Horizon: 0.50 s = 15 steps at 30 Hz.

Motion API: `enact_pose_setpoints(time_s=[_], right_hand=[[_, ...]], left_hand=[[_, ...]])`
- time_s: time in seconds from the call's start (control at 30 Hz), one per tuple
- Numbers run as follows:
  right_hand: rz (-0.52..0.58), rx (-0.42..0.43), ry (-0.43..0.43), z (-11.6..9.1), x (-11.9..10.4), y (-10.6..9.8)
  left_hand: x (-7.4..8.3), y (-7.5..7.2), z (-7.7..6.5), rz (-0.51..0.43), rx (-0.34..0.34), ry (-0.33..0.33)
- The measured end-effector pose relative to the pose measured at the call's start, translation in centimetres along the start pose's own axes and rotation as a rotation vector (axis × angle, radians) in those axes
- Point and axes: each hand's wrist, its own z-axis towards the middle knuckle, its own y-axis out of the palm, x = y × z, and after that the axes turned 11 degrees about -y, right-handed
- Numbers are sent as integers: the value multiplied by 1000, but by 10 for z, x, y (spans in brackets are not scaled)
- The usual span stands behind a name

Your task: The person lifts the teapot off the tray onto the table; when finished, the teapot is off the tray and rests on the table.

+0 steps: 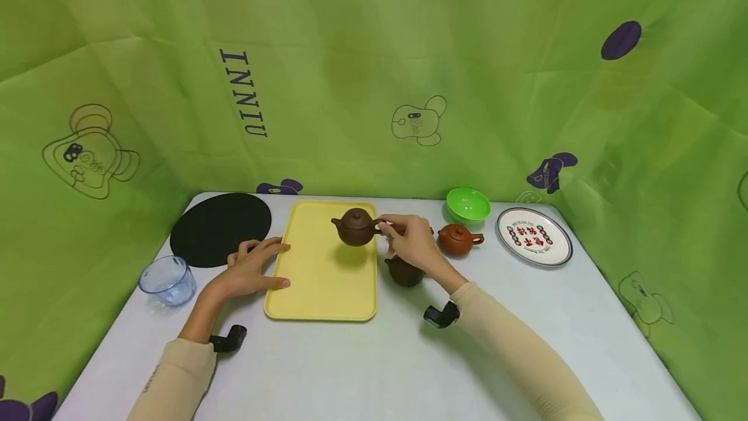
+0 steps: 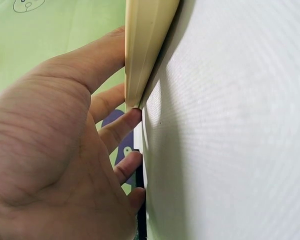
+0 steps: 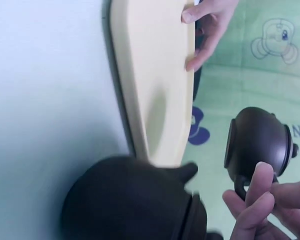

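In the head view my right hand [image 1: 413, 239] pinches the handle of a small dark brown teapot [image 1: 355, 227]. The teapot hangs upright over the right part of a yellow tray [image 1: 318, 278], its spout to the left and its shadow on the tray. The right wrist view shows fingers curled at the handle of this teapot [image 3: 257, 142]. Below the right hand, a second dark teapot [image 1: 404, 273] stands beside the tray, partly covered by the hand. My left hand [image 1: 248, 271] rests at the tray's left edge, fingers spread and fairly straight, thumb on the rim.
Right of the hand stands a reddish-brown teapot [image 1: 458, 240]; another brownish piece is mostly hidden behind the hand. A green bowl [image 1: 469, 206] and a patterned plate [image 1: 534, 237] lie at the back right. A black round mat [image 1: 219, 229] and a clear blue bowl [image 1: 168, 281] are at left.
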Motion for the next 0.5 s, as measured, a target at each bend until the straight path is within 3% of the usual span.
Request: enact_pose_setpoints(time_s=[0.27,0.5], right_hand=[[7,5,71,-27,8,-26],[-9,52,40,-50,22,-44]], left_hand=[[0,-1,-1,-5,-3,-7],[1,0,0,-1,5,-3]])
